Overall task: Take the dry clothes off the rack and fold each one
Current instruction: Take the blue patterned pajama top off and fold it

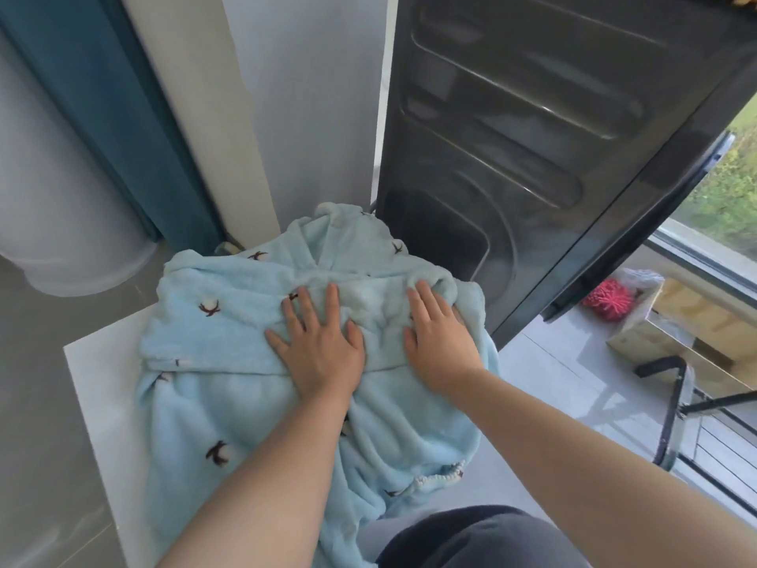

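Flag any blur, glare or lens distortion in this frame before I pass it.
Head view: even daylight from the window at right, no hard shadows; glare streaks on the dark ribbed panel; wide-angle bowing of the teal curtain; mild softness on the blue fleece garment under the left hand and right hand.

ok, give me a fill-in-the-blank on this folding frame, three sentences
The left hand and right hand rest on a light ___ fleece garment.
The garment lies on a ___ table.
The pink spiky ball lies to the person's ___.
Missing: blue; white; right.
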Demonstrator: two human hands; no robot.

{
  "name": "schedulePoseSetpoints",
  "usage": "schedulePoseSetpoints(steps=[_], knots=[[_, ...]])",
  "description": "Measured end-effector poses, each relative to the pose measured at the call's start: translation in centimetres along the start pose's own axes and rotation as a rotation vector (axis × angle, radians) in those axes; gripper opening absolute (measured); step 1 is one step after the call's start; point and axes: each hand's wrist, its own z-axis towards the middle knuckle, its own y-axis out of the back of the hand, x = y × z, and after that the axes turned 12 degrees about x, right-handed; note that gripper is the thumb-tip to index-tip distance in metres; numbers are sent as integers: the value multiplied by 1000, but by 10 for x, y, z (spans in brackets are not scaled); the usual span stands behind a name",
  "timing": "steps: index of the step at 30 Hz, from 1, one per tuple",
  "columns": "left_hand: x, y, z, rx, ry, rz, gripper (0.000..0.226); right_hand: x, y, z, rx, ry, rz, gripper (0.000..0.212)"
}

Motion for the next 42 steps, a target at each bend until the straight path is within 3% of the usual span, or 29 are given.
schedulePoseSetpoints(steps=[2,4,6,8,11,14,18,21,23,27,30,36,40,42], knots=[[-2,0,0,-23,-62,41,58,-17,-2,-6,-94,-20,-40,54],[-6,0,-2,-77,-241,85,58,-35,-4,-12,-166,-104,-13,53],[-8,-3,-3,-79,-477,173,60,-46,-1,-18,-174,-215,250,55],[-9,-4,-2,-38,-603,252,63,-50,5,-23,-103,-359,628,53],[-10,-2,-1,36,-633,339,64,-66,12,-25,233,-554,1068,55],[-12,-1,0,74,-620,402,63,-93,14,-31,529,-506,1350,52],[-12,1,-2,77,-623,439,60,-118,18,-42,860,-318,1312,62],[-14,2,-2,74,-625,446,59,-121,15,-46,997,-256,1060,49],[-14,2,-2,69,-628,446,59,-120,8,-42,877,-356,804,35],[-14,2,-2,75,-612,452,60,-118,23,-35,394,-573,221,5],[-16,3,-1,87,-585,455,62,-128,44,-39,65,-725,255,14],[-17,0,1,113,-559,467,63,-159,78,-59,-385,-912,477,21],[-21,0,3,158,-568,482,59,-160,96,-61,-467,-903,492,44],[-27,5,0,206,-545,477,59,-152,102,-60,-436,-841,607,42]])
